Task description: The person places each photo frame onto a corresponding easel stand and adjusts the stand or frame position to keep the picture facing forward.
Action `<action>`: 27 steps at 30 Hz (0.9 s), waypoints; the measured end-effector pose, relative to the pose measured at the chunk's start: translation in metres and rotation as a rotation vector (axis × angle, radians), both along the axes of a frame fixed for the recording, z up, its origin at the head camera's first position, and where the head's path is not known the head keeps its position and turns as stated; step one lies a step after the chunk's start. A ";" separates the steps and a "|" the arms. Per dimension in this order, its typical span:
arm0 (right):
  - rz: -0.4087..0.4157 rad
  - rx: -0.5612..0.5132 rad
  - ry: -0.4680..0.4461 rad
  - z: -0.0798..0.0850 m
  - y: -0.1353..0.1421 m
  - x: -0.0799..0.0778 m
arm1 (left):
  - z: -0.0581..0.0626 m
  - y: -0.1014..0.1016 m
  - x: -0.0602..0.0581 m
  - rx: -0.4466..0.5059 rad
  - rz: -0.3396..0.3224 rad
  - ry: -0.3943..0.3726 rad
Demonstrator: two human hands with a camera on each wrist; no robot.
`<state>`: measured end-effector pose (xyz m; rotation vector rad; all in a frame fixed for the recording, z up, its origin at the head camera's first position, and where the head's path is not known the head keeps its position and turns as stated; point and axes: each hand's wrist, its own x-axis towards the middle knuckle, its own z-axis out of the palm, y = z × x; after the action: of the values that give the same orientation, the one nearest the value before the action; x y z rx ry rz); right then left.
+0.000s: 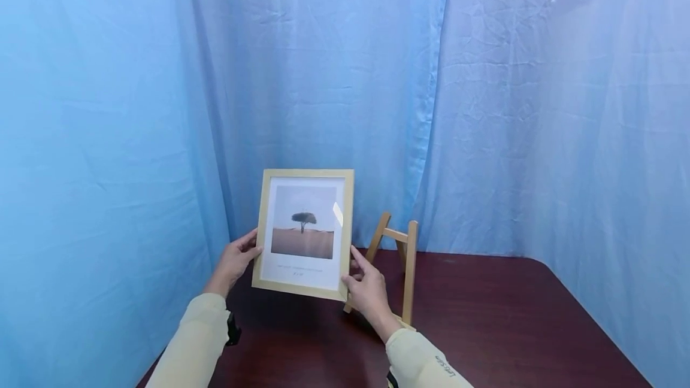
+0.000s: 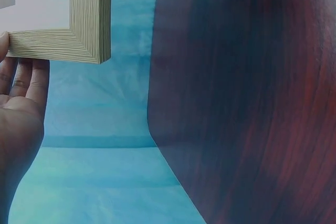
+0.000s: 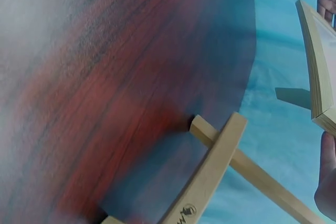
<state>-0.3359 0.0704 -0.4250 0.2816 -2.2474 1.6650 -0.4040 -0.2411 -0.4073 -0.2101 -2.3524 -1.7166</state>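
A light-wood picture frame with a print of a lone tree is raised above the table, tilted slightly. My left hand grips its left edge, thumb on the front and fingers behind. On the lower right edge my right hand pinches the frame the same way. In the left wrist view a corner of the frame shows beside the left hand. Just right of the frame stands a small wooden easel, partly hidden by the right hand and forearm.
The dark red wooden table spreads out under the hands and to the right. Blue curtains hang behind it and on both sides. In the right wrist view, the easel's bar lies close below the frame.
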 end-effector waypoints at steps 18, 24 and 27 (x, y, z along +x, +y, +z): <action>-0.016 0.038 0.073 0.011 0.023 0.008 | 0.015 0.027 -0.009 0.052 -0.006 0.029; -0.043 0.055 0.087 0.010 0.030 0.009 | 0.018 0.036 -0.011 0.058 -0.012 0.043; -0.038 0.041 0.094 0.011 0.032 0.011 | 0.019 0.039 -0.012 0.060 -0.016 0.054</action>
<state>-0.3253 0.1028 -0.4145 0.3176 -2.2064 1.5550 -0.4165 -0.2017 -0.3887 -0.2626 -2.2640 -1.7638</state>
